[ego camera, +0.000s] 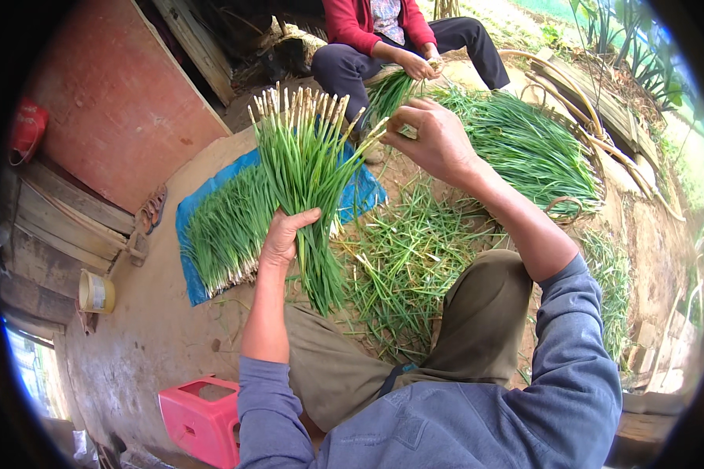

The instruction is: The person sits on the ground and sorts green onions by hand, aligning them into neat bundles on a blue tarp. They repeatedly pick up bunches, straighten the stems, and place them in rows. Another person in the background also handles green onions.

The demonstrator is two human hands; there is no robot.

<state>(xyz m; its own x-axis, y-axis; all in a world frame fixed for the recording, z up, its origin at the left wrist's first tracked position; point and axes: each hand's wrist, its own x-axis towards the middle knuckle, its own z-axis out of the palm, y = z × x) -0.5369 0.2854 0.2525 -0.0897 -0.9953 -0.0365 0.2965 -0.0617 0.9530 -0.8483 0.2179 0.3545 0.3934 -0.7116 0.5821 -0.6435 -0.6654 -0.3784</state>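
My left hand (284,234) is closed around the leafy middle of a fanned bunch of green leafy stalks with whitish root ends (305,152), the pale ends pointing up and away from me. At the right side of the bunch, my right hand (425,138) has its thumb and fingertips at the pale tip of one outlying stalk; whether they pinch it is hard to tell. Under and behind the bunch, trimmed stalks (229,225) lie in a row on a blue plastic sheet (190,287). Loose leaves and trimmings (410,264) are heaped on the ground before my knees.
Across from me sits a person in a red top (352,26), holding more green stalks. A wicker basket (599,158) heaped with stalks stands at the right. At the left are a pink plastic stool (202,419), a yellowish bucket (98,292), sandals (152,208) and a reddish board (117,99).
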